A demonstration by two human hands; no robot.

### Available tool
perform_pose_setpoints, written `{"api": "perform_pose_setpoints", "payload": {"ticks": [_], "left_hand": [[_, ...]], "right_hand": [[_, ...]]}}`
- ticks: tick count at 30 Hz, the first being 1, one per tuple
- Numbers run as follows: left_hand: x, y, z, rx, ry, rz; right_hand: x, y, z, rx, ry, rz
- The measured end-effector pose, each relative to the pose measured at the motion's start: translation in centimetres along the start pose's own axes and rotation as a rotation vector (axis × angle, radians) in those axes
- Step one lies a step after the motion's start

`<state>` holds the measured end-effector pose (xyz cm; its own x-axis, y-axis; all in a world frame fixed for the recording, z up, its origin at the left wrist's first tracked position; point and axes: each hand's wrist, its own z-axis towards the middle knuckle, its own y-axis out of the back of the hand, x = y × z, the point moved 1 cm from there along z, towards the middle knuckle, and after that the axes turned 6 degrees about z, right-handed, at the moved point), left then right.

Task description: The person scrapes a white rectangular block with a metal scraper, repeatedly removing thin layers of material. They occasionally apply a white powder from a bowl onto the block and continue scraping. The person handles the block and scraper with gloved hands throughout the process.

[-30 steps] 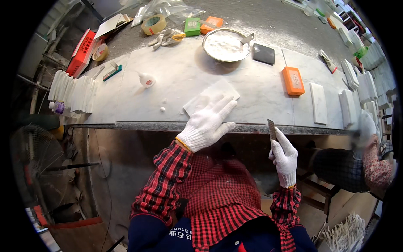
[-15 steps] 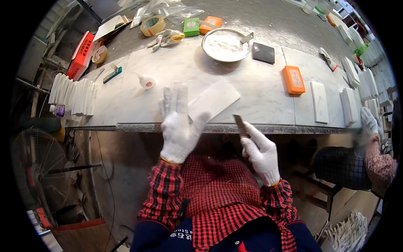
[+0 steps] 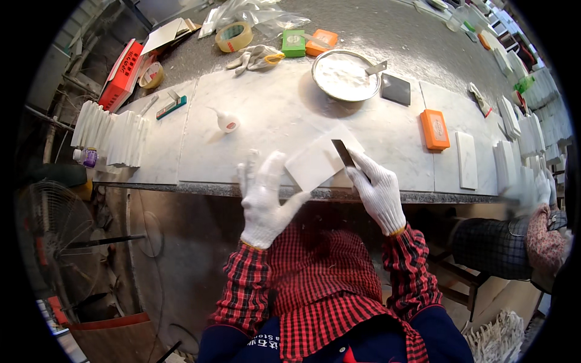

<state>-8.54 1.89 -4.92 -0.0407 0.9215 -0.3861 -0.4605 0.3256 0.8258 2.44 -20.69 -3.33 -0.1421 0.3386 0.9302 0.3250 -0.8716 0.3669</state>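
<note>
A white marble-look tile (image 3: 315, 166) lies at a slant on the worktop, its near corner at the front edge. My left hand (image 3: 266, 206), in a white knit glove, is open with its fingers apart just left of the tile. Its thumb tip is close to that near corner; whether they touch I cannot tell. My right hand (image 3: 378, 190), gloved likewise, is shut on a flat metal scraper blade (image 3: 342, 152). The blade points up and left, over the right part of the tile.
A steel bowl of white paste (image 3: 346, 75) with a metal spatula stands beyond the tile, beside a dark square plate (image 3: 396, 89). Around are a white squeeze bottle (image 3: 228, 122), an orange box (image 3: 435, 129), and stacked tiles (image 3: 124, 136). A co-worker's sleeve (image 3: 543, 236) shows at right.
My right hand has brought the scraper blade forward and leftward from the table edge to over the tile. My left hand has drawn back toward me, still open. The whole view has shifted slightly.
</note>
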Motion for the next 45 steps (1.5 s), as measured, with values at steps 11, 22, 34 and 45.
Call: {"api": "perform_pose_setpoints", "payload": {"ticks": [11,22,34,45], "left_hand": [[1.2,-3.0,-0.4,-0.039,0.009,-0.133],[1.4,-3.1,-0.1,-0.072,-0.015,-0.155],[1.2,-3.0,0.2,-0.078,-0.036,-0.17],[-3.8,-1.6,0.7,0.356,-0.277,-0.168]], "right_hand": [[0.9,-3.5,2.4,-0.019,0.176,-0.53],[2.2,-4.0,2.1,0.052,0.137,-0.566],[0.6,-1.1,-2.6,0.129,-0.006,-0.051],[-1.2,3.4,-6.4,-0.223,-0.242,0.118]]}}
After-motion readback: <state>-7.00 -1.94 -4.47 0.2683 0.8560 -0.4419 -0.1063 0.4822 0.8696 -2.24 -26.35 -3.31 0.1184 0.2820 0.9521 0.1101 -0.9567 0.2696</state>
